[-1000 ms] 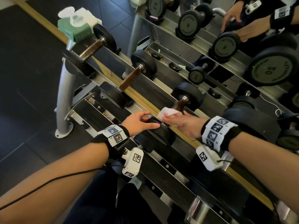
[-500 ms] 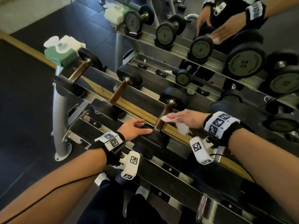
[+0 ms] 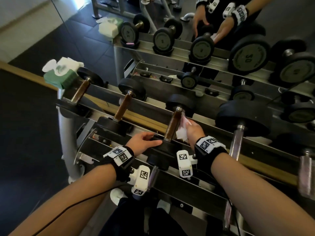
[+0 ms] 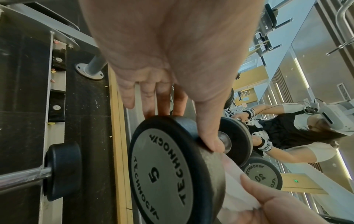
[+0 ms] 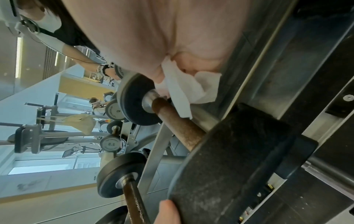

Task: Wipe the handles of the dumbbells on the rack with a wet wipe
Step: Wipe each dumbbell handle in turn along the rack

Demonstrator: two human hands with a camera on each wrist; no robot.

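Head view: two hands at a dumbbell on the rack.
Head view shows the left hand lying flat, fingers straight, on the near black weight of the third dumbbell. The right hand pinches a white wet wipe just beside the brown handle. A green wipe pack sits at the rack's far left end, with white wipes poking out. Left wrist view: straight fingers and thumb rest on the weight marked 5. Right wrist view: the wipe hangs by the handle's far end.
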